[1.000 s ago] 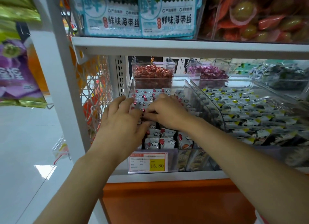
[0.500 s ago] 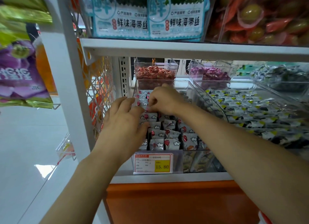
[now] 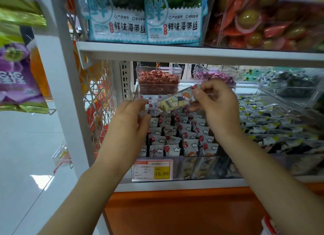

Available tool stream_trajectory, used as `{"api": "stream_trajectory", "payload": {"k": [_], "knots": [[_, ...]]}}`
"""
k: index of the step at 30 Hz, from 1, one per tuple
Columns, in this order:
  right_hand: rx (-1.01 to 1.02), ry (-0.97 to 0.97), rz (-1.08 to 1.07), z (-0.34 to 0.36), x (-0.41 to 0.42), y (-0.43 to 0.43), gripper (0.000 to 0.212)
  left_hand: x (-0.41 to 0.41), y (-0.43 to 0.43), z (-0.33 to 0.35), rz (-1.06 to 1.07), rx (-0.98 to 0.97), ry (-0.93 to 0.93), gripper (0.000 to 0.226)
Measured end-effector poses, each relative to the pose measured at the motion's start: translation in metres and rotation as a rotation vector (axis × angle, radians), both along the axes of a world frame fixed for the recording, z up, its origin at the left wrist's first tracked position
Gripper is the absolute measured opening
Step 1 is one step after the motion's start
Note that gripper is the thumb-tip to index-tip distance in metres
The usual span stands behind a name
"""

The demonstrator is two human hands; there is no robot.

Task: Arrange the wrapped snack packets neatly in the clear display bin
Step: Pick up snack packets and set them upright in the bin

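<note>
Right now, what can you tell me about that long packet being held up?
The long packet is a plastic wrapper printed with an orange-haired cartoon figure, a yellowish patch and a red spot at its upper end. It is tilted above the clear bin, right end higher. The right hand pinches that end; the left hand holds the lower one.

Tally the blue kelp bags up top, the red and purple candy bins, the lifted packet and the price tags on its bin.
Blue kelp bags: 2
Red candy bin: 1
Purple candy bin: 1
Lifted snack packet: 1
Price tag: 1
Total: 6
</note>
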State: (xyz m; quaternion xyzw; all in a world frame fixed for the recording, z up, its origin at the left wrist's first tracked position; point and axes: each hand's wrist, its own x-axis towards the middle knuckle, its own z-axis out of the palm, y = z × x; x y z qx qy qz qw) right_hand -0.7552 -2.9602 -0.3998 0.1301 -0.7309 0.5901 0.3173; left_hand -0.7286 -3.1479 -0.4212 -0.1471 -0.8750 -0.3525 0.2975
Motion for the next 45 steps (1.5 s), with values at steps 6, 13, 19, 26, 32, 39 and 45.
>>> {"api": "stream_trajectory", "payload": {"k": [6,13,19,26,32,39,45], "knots": [[-0.327,-0.199,0.193,-0.018,0.028,0.008,0.006,0.003,0.010,-0.003,-0.197,0.351,-0.289,0.033],[-0.497,-0.341,0.405,-0.020,0.033,0.017,0.031,0.003,0.012,0.000,-0.282,0.762,-0.452,0.009],[-0.628,-0.370,0.493,-0.024,0.032,0.017,0.023,0.000,0.010,-0.001,-0.324,0.883,-0.472,0.009],[-0.714,-0.345,0.431,-0.024,0.028,0.019,0.013,-0.002,0.009,0.000,-0.526,1.058,-0.536,0.026],[-0.714,-0.326,0.384,-0.025,0.028,0.021,0.012,0.002,0.010,0.004,-0.582,1.024,-0.503,0.039],[-0.671,-0.280,0.409,-0.022,0.029,0.020,0.005,0.007,0.013,0.006,-0.492,0.927,-0.409,0.039],[-0.457,-0.224,0.330,-0.029,0.028,0.021,0.023,0.007,0.013,0.003,-0.483,0.813,-0.389,0.027]]}}
